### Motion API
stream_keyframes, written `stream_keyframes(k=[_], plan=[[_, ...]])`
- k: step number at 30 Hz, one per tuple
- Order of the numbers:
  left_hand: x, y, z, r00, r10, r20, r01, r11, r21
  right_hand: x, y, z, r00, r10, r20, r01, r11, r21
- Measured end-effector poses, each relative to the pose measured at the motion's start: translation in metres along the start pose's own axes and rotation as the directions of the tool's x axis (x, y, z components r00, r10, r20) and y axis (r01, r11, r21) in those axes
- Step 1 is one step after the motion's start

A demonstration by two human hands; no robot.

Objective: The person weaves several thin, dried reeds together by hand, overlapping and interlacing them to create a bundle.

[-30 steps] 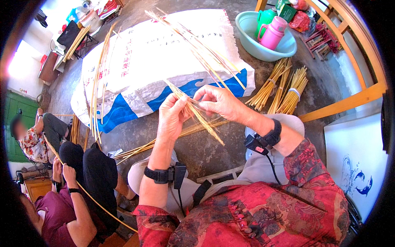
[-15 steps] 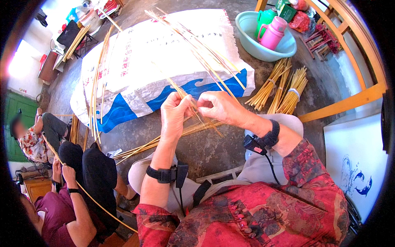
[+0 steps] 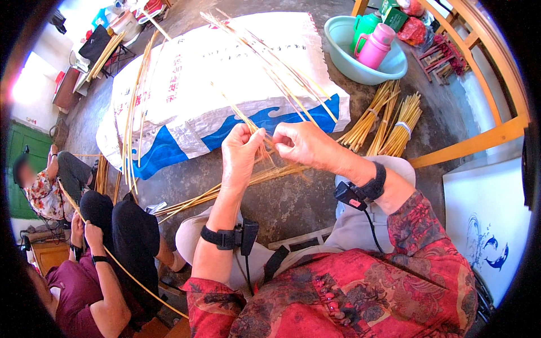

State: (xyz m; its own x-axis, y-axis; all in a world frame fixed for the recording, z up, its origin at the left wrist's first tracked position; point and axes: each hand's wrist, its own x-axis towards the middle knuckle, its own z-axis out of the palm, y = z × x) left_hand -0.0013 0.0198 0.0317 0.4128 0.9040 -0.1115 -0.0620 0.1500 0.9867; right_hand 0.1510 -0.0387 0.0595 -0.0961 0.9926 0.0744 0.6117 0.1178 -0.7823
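Both hands up close over lap, working same thin bamboo strips [image 3: 260,147]. Left hand [image 3: 239,153] fingers pressed together, pinching strips near lower ends. Right hand [image 3: 301,143] just beside, thumb and fingers closed on same bunch. Strips look light, springy, probably splintery and easy to snap, so best held low near crossing point, not at tips. Loose strips [image 3: 225,191] on floor just under grip. Beyond grip: white and blue sack [image 3: 186,112], tied bundles [image 3: 389,121], basin [image 3: 349,62] farther off.

Thin pale straw strips [image 3: 260,147], fanned and crossing, pinched upright above the lap
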Motion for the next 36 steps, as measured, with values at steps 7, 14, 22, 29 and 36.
stream_keyframes(k=[7,14,22,29,36], plan=[[-0.002,-0.002,0.002,0.999,-0.014,0.046,0.02,0.99,-0.138,-0.005,-0.006,0.0,0.994,-0.079,-0.077,0.065,0.984,-0.167],[0.0,-0.003,0.003,0.997,-0.053,0.062,0.063,0.984,-0.167,-0.003,0.007,-0.002,0.987,-0.119,-0.107,0.12,0.993,-0.005],[0.002,-0.004,0.0,0.993,-0.047,0.108,0.076,0.958,-0.275,0.001,0.022,-0.005,0.978,0.159,0.134,-0.205,0.852,0.481],[-0.001,0.002,-0.005,0.982,-0.091,0.166,0.141,0.936,-0.321,0.001,0.017,-0.004,0.929,0.188,0.319,-0.358,0.677,0.643],[-0.004,0.004,-0.008,0.965,-0.087,0.246,0.169,0.926,-0.338,0.005,0.016,-0.005,0.91,0.192,0.369,-0.4,0.645,0.651]])
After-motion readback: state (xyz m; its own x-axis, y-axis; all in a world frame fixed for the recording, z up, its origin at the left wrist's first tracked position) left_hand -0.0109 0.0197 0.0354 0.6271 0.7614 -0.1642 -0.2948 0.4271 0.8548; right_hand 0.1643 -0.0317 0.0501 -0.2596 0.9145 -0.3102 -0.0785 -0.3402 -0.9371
